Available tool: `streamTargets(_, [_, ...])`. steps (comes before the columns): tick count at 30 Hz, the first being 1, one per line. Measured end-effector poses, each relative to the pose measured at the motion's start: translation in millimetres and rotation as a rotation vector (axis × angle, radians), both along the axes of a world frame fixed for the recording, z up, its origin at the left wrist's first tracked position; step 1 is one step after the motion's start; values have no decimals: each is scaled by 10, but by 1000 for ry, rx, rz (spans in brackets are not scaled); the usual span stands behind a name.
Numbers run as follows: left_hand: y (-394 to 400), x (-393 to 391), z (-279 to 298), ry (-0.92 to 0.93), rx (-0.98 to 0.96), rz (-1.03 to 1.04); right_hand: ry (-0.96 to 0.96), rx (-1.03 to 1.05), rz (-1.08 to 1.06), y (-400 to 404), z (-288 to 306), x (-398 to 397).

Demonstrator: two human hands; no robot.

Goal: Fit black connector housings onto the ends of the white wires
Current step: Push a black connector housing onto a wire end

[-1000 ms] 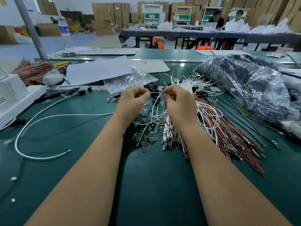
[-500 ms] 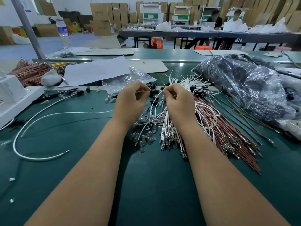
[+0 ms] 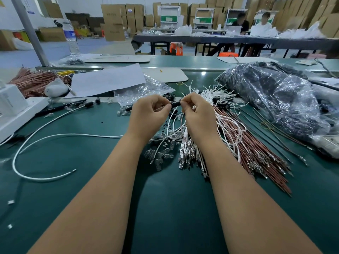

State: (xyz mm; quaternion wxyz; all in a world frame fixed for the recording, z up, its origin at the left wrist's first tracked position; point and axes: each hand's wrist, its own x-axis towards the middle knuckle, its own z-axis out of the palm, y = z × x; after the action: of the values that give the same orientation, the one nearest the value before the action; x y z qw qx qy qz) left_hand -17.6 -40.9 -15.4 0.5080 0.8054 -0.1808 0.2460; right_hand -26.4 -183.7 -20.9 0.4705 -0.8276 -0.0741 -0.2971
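A small black connector housing [image 3: 175,104] sits between my two hands above the green table. My left hand [image 3: 149,114] pinches a thin white wire [image 3: 169,119] at its left end. My right hand [image 3: 199,114] pinches the housing from the right side. The white wire trails down between my wrists. A bundle of white wires [image 3: 207,99] with metal terminals lies under and behind my right hand. Loose black housings [image 3: 170,97] lie just beyond my fingers.
Brown wires [image 3: 256,153] fan out to the right. Clear glass bulbs [image 3: 161,154] lie under my left wrist. A long white cable [image 3: 45,140] loops at left. A plastic bag of black parts [image 3: 275,99] fills the right; a white paper sheet [image 3: 108,79] lies behind.
My hands have stayed close together, fingertips nearly meeting. The black housing now shows plainly between them, and the view has shifted slightly.
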Motion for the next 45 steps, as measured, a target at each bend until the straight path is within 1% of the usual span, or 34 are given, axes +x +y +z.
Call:
streamTargets(4, [-4, -26, 21, 46, -76, -60, 16, 48, 55, -3, 22, -17])
streamTargets(9, [56, -23, 44, 87, -169, -88, 94, 220, 131, -13, 88, -45])
streamTargets(11, [48, -22, 41, 99, -173, -91, 134, 279, 189, -14, 99, -51])
streamTargets(14, [14, -20, 58, 122, -165, -123, 155, 271, 263, -2, 116, -47])
streamTargets(16, [14, -21, 78, 153, -168, -141, 177, 329, 290, 10, 137, -43])
streamTargets(20, [-11, -40, 118, 240, -209, -209, 188, 477, 293, -18, 159, -36])
streamTargets(23, [4, 0, 110, 317, -233, -254, 179, 506, 284, -20, 169, -42])
streamTargets(25, [-2, 19, 84, 324, -251, -242, 162, 414, 232, -6, 183, -30])
streamTargets(27, [-31, -4, 63, 275, -273, -215, 136, 247, 150, 1, 207, -21])
streamTargets(29, [-49, -24, 61, 243, -321, -215, 107, 132, 97, -13, 264, -24])
streamTargets(32, [-41, -10, 54, 224, -363, -240, 51, 55, -1, -104, 407, -21])
streamTargets(35, [-30, -8, 47, 201, -364, -241, 24, -7, -200, -293, 571, 13])
streamTargets(37, [-23, -6, 38, 199, -346, -223, 83, -61, -317, -468, 627, 18])
streamTargets(39, [-28, -7, 28, 214, -293, -185, 182, -150, -408, -641, 614, 10])
streamTargets(45, [-56, -48, 10, 213, -194, -153, 521, -331, -668, -1041, 320, -83])
